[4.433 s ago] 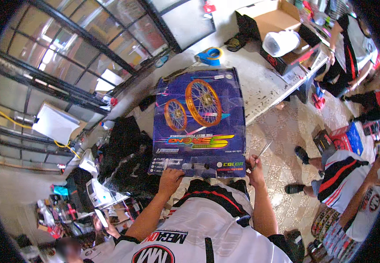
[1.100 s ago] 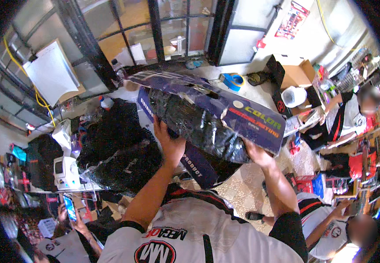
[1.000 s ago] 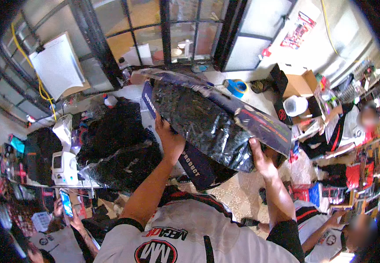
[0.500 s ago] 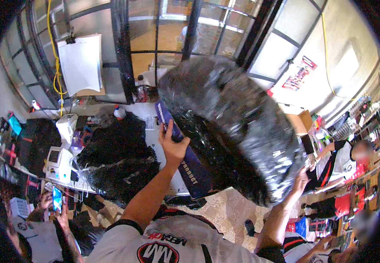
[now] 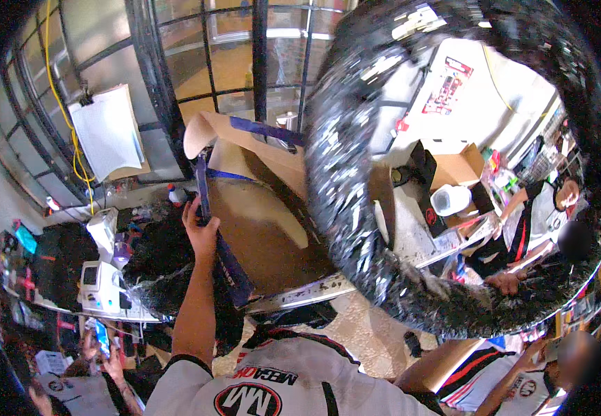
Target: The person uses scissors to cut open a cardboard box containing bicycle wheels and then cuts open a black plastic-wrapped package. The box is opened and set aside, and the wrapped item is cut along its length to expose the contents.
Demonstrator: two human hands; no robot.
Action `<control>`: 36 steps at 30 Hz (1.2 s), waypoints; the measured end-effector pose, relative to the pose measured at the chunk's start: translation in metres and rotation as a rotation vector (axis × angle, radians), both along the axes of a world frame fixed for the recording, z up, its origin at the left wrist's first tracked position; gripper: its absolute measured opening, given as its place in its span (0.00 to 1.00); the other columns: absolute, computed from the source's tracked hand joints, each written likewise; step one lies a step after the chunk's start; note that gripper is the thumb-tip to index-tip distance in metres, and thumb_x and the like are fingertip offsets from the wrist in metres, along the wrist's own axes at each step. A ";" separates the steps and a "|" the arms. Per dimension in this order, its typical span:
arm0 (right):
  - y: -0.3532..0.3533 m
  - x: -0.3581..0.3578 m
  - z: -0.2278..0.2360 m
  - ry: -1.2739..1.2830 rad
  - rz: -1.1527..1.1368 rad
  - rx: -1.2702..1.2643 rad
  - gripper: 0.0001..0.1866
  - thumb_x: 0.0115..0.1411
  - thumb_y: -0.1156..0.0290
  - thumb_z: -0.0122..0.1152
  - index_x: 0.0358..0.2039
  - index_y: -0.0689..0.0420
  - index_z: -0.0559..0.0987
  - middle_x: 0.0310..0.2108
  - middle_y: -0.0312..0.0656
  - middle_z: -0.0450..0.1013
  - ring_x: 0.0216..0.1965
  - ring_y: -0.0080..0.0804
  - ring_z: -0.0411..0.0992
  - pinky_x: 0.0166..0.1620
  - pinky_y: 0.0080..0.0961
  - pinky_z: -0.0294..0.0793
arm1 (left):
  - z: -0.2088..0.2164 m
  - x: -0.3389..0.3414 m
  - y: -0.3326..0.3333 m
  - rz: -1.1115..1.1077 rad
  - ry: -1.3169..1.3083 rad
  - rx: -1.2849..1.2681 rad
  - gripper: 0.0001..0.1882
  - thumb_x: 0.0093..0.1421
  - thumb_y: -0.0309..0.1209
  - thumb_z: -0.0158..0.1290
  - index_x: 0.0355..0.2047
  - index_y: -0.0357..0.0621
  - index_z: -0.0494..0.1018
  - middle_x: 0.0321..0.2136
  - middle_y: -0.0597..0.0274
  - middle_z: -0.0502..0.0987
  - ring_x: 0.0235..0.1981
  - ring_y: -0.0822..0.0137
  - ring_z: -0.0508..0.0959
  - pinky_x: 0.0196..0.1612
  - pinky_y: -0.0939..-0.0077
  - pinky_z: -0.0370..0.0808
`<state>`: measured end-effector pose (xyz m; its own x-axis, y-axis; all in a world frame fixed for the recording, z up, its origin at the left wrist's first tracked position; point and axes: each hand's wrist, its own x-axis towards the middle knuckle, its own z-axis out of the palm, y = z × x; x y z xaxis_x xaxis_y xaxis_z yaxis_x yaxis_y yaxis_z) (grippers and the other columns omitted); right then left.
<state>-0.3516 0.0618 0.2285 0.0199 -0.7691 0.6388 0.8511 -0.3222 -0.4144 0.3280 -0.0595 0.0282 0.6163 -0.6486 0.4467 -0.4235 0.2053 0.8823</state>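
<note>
A large tyre-like ring wrapped in wrinkled, shiny black plastic (image 5: 345, 187) is raised upright on the right, its hole toward me. My right forearm passes behind its lower rim. The fingers of my right hand (image 5: 506, 282) curl over the inner edge, gripping it. Left of the ring, an open dark-blue cardboard box (image 5: 234, 276) with a brown inside tilts on the table, its flap standing up. My left hand (image 5: 202, 232) is closed on the box's left side wall. The ring overlaps the box's right side and hides it.
Crumpled black plastic (image 5: 155, 239) and a white machine (image 5: 99, 288) are left of the box. Through the hole show an open brown carton (image 5: 456, 170), a white jug (image 5: 451, 200) and a co-worker (image 5: 533, 225). Another person holds a phone (image 5: 101, 338) at lower left.
The ring has moved right and turned, so its hole now shows. The box has shifted left with my left hand, and its open brown inside has come into view.
</note>
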 end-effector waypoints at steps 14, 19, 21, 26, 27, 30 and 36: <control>0.039 -0.029 -0.080 -0.081 -0.226 -0.060 0.10 0.70 0.64 0.51 0.45 0.56 0.73 0.24 0.33 0.66 0.29 0.27 0.63 0.43 0.29 0.63 | -0.022 0.118 -0.019 -0.190 -0.158 -0.078 0.34 0.50 0.31 0.62 0.60 0.40 0.74 0.61 0.50 0.73 0.67 0.53 0.66 0.69 0.62 0.61; 0.061 -0.059 -0.115 0.050 -0.350 -0.008 0.11 0.71 0.61 0.51 0.46 0.54 0.71 0.27 0.33 0.66 0.32 0.29 0.63 0.44 0.30 0.64 | -0.102 0.225 -0.016 -0.275 -0.203 0.179 0.29 0.59 0.35 0.61 0.60 0.37 0.74 0.59 0.48 0.76 0.55 0.55 0.79 0.60 0.65 0.72; 0.063 -0.052 -0.135 0.170 -0.737 0.091 0.14 0.71 0.55 0.51 0.46 0.51 0.72 0.30 0.32 0.67 0.35 0.30 0.66 0.44 0.31 0.67 | -0.119 0.267 0.000 -0.230 -0.200 0.360 0.28 0.60 0.36 0.61 0.60 0.37 0.74 0.58 0.48 0.76 0.54 0.55 0.79 0.59 0.65 0.72; 0.017 0.034 -0.161 -0.144 -0.924 0.705 0.33 0.71 0.37 0.47 0.59 0.54 0.73 0.44 0.38 0.76 0.42 0.33 0.76 0.47 0.33 0.77 | -0.100 0.349 0.026 -0.173 -0.114 0.773 0.27 0.63 0.37 0.59 0.60 0.37 0.73 0.57 0.47 0.77 0.53 0.55 0.80 0.58 0.65 0.73; -0.001 0.052 -0.157 -0.080 -0.852 0.603 0.34 0.72 0.38 0.47 0.60 0.56 0.72 0.51 0.40 0.76 0.49 0.36 0.75 0.54 0.37 0.75 | -0.091 0.354 0.032 -0.152 -0.115 0.787 0.27 0.63 0.37 0.59 0.60 0.37 0.73 0.57 0.47 0.77 0.53 0.55 0.80 0.57 0.65 0.73; -0.032 0.097 -0.145 -0.018 -0.813 0.840 0.35 0.71 0.37 0.49 0.63 0.54 0.71 0.50 0.39 0.77 0.46 0.36 0.77 0.51 0.35 0.77 | -0.056 0.338 0.055 0.055 -0.308 0.650 0.27 0.67 0.40 0.56 0.61 0.37 0.72 0.56 0.46 0.77 0.51 0.55 0.80 0.55 0.64 0.75; -0.067 0.151 -0.157 0.224 -0.856 1.111 0.31 0.73 0.44 0.52 0.47 0.65 0.81 0.39 0.42 0.78 0.37 0.30 0.74 0.46 0.29 0.75 | 0.021 0.153 0.054 0.167 0.032 0.298 0.20 0.70 0.33 0.54 0.60 0.39 0.72 0.50 0.57 0.79 0.49 0.63 0.78 0.53 0.69 0.76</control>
<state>-0.2002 -0.0057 0.0711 -0.6817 -0.6873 -0.2508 0.4463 -0.1190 -0.8869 0.4813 -0.0058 0.0494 0.7354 -0.6366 0.2320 -0.4011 -0.1331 0.9063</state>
